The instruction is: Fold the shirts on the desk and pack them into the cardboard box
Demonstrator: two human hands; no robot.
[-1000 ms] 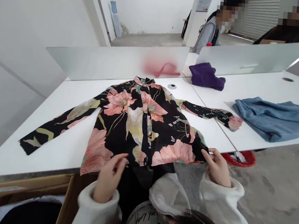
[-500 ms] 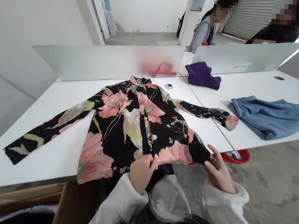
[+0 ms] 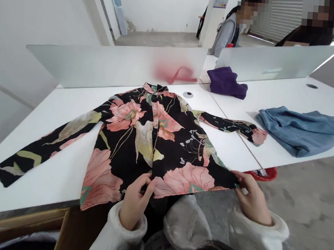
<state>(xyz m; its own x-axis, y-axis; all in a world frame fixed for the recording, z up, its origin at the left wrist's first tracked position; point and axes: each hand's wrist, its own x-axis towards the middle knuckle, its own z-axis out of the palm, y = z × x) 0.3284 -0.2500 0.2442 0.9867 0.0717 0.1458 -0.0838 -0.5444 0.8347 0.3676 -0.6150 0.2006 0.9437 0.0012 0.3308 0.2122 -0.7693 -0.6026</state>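
A black floral shirt [image 3: 176, 152] with pink flowers lies front up on the white table, its collar away from me and both sleeves spread to the sides. My left hand [image 3: 136, 197] pinches the hem at the middle front edge, between thumb and fingers. At the right hem corner, my right hand [image 3: 252, 199] grips the fabric the same way. Between the two hands the hem is stretched fairly straight and hangs over the table's near edge.
Blue folded cloth [image 3: 302, 131] and a purple garment [image 3: 226, 82] lie on the table [image 3: 234, 149] to the right. Frosted dividers [image 3: 116, 67] line the back. Below are a red bin [image 3: 267, 174] and a cardboard box [image 3: 63, 228]. Two people are beyond the dividers.
My left hand has moved left, drawing the front panel's edge across so the gathered placket lies flat. My right hand, previously more open, has closed on the hem corner and pulled it slightly right.
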